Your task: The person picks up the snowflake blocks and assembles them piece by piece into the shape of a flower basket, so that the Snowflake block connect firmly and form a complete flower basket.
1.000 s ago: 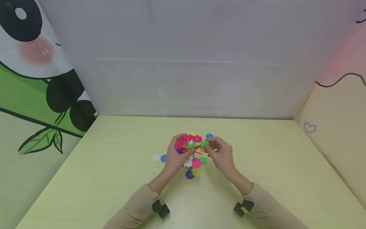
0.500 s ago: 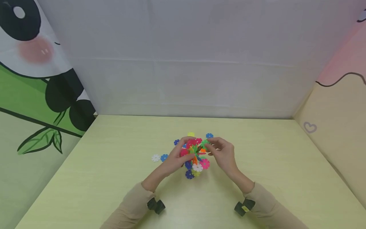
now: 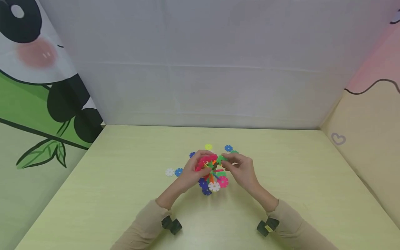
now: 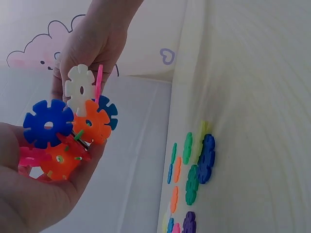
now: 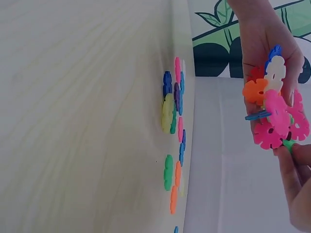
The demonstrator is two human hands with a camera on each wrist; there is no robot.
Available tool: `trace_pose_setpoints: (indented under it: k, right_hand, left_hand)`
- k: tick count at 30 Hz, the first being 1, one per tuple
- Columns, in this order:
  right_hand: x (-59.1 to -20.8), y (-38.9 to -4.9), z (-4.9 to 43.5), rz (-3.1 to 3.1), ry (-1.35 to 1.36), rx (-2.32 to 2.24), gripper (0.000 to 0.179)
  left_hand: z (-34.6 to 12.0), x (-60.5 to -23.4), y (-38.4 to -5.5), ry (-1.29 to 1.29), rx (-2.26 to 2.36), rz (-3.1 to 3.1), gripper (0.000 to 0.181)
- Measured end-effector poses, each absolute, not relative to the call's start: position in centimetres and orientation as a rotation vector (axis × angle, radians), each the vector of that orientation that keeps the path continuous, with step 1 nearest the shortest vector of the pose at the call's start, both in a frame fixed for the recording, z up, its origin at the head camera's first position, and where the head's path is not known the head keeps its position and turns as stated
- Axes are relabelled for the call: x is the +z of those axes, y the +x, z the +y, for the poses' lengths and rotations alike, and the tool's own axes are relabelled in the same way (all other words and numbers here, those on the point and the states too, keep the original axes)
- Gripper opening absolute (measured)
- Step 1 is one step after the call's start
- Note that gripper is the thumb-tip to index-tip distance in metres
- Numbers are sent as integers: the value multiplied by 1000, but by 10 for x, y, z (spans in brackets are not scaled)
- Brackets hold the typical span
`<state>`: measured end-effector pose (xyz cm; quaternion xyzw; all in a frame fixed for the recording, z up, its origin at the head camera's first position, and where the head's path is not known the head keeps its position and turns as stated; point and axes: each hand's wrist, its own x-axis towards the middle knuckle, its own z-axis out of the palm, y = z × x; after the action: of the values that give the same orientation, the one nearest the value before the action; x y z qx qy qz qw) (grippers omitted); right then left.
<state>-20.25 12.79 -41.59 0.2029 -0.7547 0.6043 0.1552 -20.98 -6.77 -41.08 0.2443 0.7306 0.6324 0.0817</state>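
Between the fingers and thumb of my left hand [image 3: 189,175] is a cluster of interlocking snowflake discs [image 3: 206,160], held above the table. The left wrist view shows its blue disc [image 4: 48,125], orange disc [image 4: 92,127] and white disc [image 4: 80,82]; pink discs [image 5: 278,112] face the right wrist camera. My right hand [image 3: 244,172] pinches a green snowflake disc [image 3: 221,159] between thumb and index finger, right at the cluster's right edge. In the right wrist view only a small piece of this green disc [image 5: 289,144] shows at the fingertips, the rest being hidden.
Loose discs lie flat on the pale table [image 3: 290,180], among them a blue one [image 3: 228,148], a yellow one [image 3: 208,147] and a white one [image 3: 169,172]. Several more lie under the hands. A grey-white panel [image 3: 200,93] stands behind the table.
The left hand has shifted slightly and turned the cluster, so different discs face up. The right hand keeps its pinch on the green disc, now a little lower and closer to the cluster.
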Motion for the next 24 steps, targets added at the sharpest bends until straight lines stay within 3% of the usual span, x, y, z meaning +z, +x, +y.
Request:
trace_pose_setpoints:
  k: [9,14,24]
  right_hand:
    - [-416,-199,127,-2233,577,1681,19]
    - [-416,-203,129,-2271,620,1667,20]
    - [-422,-258,174,-2567,526,1521,27]
  left_hand:
    - [-67,-412,-206,721,1950,2112,38]
    - [-68,-416,-209,764,1889,2132,47]
    - [-85,-416,-222,621,1869,2212,46]
